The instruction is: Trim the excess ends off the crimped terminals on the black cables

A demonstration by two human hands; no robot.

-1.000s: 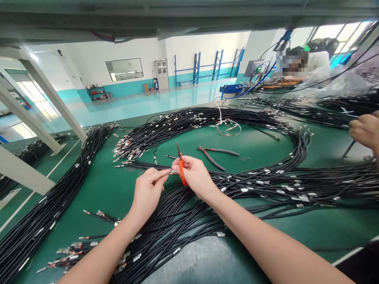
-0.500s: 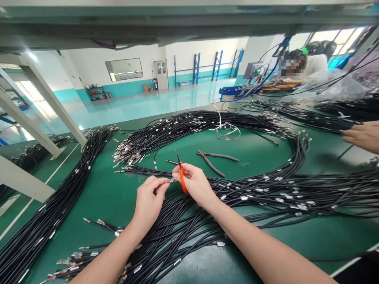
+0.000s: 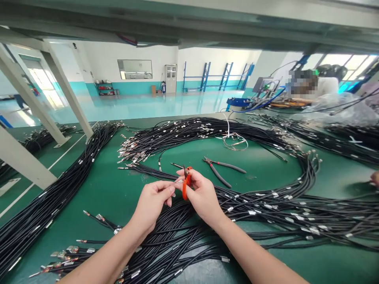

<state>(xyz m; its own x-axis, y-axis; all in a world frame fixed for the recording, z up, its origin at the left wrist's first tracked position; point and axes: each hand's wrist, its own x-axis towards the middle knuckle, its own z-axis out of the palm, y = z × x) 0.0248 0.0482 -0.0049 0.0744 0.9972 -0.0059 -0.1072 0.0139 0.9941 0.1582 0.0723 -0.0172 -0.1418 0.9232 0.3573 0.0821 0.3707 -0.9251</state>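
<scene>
My left hand [image 3: 156, 199] pinches the small end of a cable close to my right fingertips; the fingers mostly hide it. My right hand [image 3: 204, 193] is closed around orange-handled scissors [image 3: 186, 187], whose dark blades point up and away from me. Both hands meet above a large bundle of black cables [image 3: 168, 228] with white labels. Just beyond my right hand, pliers [image 3: 223, 169] with grey handles lie spread on the green table [image 3: 189, 156].
A curved cable bundle [image 3: 189, 130] with bare metal ends lies at the back, a white cord [image 3: 235, 141] by it. Another bundle [image 3: 77, 169] runs along the left beside metal posts [image 3: 69, 94]. At right, a person [image 3: 325, 85] sits near equipment; another hand [image 3: 375, 178] shows at the edge.
My hands have drawn closer together, and the scissors have turned so their blades look shorter. The other person's hand at right has mostly left the view. The whole view has shifted slightly.
</scene>
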